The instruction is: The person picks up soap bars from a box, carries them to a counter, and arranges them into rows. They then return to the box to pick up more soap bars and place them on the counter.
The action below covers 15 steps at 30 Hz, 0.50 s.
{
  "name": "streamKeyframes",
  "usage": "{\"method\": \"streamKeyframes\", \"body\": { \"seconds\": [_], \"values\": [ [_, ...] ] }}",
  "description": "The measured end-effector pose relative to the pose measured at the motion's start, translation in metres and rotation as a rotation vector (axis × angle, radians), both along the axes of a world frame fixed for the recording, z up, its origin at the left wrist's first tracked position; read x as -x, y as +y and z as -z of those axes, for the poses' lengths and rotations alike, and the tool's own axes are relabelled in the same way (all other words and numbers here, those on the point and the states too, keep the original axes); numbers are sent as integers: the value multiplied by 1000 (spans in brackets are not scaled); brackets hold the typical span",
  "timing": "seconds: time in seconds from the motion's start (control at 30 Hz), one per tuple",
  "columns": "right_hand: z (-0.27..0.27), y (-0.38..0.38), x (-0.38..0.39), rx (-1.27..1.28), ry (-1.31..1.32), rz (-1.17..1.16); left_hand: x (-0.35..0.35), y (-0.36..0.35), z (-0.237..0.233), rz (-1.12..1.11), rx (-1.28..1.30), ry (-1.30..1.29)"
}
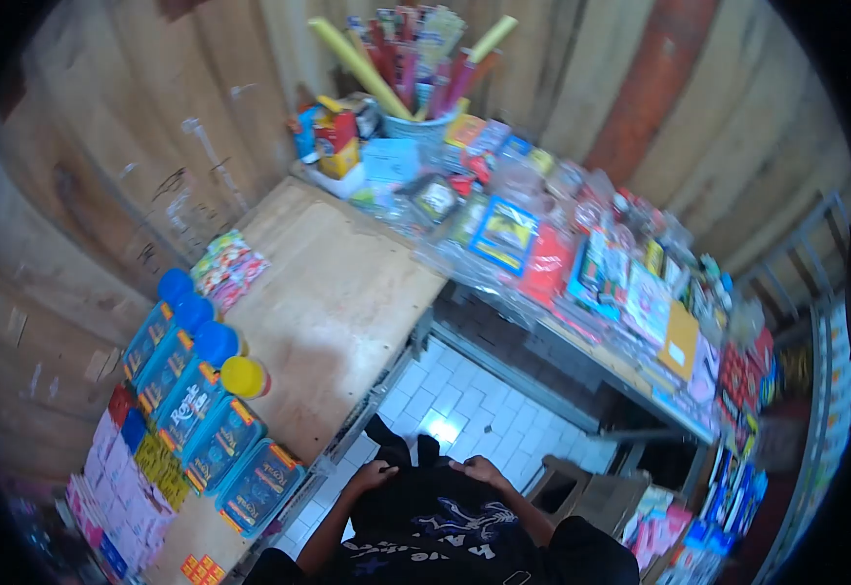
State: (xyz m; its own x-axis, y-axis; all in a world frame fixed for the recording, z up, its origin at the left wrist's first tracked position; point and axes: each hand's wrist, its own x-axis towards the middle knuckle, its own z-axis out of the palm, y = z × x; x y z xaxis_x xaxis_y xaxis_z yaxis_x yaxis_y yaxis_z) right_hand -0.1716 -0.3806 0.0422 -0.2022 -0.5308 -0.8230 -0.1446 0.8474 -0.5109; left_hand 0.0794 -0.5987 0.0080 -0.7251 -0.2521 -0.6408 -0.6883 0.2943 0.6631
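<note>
From here I see the left hand (372, 476) and right hand (479, 471) resting slack and empty on dark clothing (445, 531), so nothing looks begun: the blue bottles (201, 409) stand untouched along the wooden worktop (328, 292), near the left hand.

Two hands in shot, left hand (374, 475) and right hand (479, 471); three blue caps (191, 312), one yellow cap (245, 375), five blue packs (191, 405)
</note>
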Motion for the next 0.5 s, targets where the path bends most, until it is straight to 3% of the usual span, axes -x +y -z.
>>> {"method": "streamKeyframes", "body": {
  "seconds": [0.1, 0.27, 0.37, 0.5],
  "values": [
    [27, 48, -19, -20, 40, 278, 10, 24, 10, -63, -100, 135],
    [35, 101, -64, 89, 12, 753, 34, 37, 17, 122, -21, 153],
    [31, 113, -87, 93, 41, 864, 49, 34, 7, 211, -85, 95],
    [44, 125, -119, 34, 141, 938, 56, 38, 23, 338, 38, 138]
  ]
}}
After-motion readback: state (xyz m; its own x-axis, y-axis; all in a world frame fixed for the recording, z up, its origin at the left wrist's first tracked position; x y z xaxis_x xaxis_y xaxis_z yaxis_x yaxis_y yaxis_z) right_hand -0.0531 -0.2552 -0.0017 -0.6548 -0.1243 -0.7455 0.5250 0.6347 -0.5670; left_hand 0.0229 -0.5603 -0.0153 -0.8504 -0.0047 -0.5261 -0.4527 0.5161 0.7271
